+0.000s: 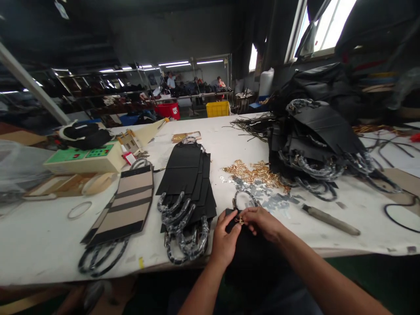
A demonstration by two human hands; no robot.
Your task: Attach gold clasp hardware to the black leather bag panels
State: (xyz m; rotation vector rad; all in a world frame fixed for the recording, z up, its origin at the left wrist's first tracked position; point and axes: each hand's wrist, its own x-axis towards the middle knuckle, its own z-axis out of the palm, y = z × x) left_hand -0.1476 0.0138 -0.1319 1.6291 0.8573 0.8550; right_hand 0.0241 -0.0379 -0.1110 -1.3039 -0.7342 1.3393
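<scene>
Black leather-like piece (251,251) with a clear-wrapped ring handle (245,192) at its top, nearest, at the table's front edge, right of the central stack of flat black panels (183,175) (landmark from now on). Containers: yellow plastic crate (218,109) on the floor beyond the stack, contents not readable; red plastic bin (167,111) behind the stack, inside not readable either. Open shallow cardboard tray (68,184) left of the stack, tan and whitish pieces in it, blurry.

Arms: both forearms reach up from the bottom edge, left steeper, right slanting in from lower right; hands meet right of the stack, near its front end. Left hand (225,240): closed on the black piece, thumb in front, other fingers partly hidden. Right hand (262,221): thumb and index together on a small gold metal fitting (241,220), against the piece just below the ring handle.

Loose gold metal fittings (256,173) and flat grey metal bits (278,201) spread right of the stack, beyond the hands.
</scene>
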